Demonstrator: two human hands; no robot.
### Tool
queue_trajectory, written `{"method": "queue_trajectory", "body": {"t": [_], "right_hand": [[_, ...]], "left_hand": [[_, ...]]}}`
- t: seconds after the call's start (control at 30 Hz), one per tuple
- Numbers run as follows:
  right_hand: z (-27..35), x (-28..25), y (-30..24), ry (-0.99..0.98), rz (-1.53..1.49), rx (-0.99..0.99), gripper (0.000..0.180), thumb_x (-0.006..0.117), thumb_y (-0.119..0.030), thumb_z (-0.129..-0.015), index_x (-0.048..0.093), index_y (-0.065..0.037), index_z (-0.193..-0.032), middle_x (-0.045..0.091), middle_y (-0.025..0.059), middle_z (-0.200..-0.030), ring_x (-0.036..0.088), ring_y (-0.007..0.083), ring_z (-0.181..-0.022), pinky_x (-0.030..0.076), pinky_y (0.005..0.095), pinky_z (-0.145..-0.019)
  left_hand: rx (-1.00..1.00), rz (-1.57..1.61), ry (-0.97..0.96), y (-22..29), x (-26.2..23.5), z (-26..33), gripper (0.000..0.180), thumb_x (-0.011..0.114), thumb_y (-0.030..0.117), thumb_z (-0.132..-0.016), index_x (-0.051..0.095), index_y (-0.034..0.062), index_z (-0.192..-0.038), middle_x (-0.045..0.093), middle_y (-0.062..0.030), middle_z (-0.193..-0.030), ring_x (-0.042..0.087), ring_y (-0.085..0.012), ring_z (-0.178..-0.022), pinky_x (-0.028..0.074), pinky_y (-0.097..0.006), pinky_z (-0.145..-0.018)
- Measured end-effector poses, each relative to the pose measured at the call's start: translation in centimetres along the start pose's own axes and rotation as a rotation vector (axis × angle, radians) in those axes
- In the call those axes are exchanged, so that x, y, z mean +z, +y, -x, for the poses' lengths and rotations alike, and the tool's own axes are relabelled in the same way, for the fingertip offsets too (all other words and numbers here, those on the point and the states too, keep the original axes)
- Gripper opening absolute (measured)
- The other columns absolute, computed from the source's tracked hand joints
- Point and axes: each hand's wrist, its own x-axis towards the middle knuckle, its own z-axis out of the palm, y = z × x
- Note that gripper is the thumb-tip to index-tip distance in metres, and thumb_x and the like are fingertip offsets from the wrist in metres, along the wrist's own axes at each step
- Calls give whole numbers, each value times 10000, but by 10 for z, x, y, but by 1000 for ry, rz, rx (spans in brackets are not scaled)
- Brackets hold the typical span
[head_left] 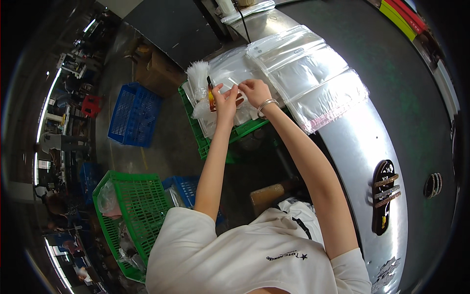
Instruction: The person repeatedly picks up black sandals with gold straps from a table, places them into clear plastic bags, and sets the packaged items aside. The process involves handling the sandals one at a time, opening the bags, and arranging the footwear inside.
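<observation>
My left hand (pixel 226 102) and my right hand (pixel 256 93) meet over a green crate with clear plastic bags on top. The fingers of both hands are pinched close together, and what lies between them is too small to make out. A dark, yellow and orange piece (pixel 212 99) shows beside my left fingers, partly hidden. Just left of the hands stands a bundle of thin white plastic strands (pixel 198 74). Stacked clear plastic bags (pixel 306 73) lie to the right of my right hand. A bracelet circles my right wrist.
The green crate's rim (pixel 249 128) runs below my wrists. A shiny metal tabletop (pixel 360 134) curves along the right, bearing a black sandal with glittery straps (pixel 386 196). On the floor at left are a blue crate (pixel 128 117), another green crate (pixel 139 196) and a cardboard box (pixel 159 73).
</observation>
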Motion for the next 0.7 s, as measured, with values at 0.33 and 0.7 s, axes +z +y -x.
{"method": "queue_trajectory", "body": {"t": [0.33, 0.7], "right_hand": [[-34, 10, 15, 187, -479, 165, 229, 691, -215, -736, 697, -19, -855, 687, 113, -737, 663, 206, -674, 508, 314, -633], [-75, -6, -12, 292, -325, 5, 263, 632, -294, -789, 707, -67, -899, 694, 77, -742, 667, 196, -708, 503, 310, -695]], "left_hand": [[263, -496, 228, -12, -10, -41, 422, 591, 0, -810, 355, 31, -1159, 591, -135, -832, 610, -232, -753, 496, -321, -652], [501, -1537, -204, -7, -14, -78, 297, 547, 258, -855, 547, 42, -1060, 525, -144, -1161, 487, -325, -1116, 393, -421, -946]]}}
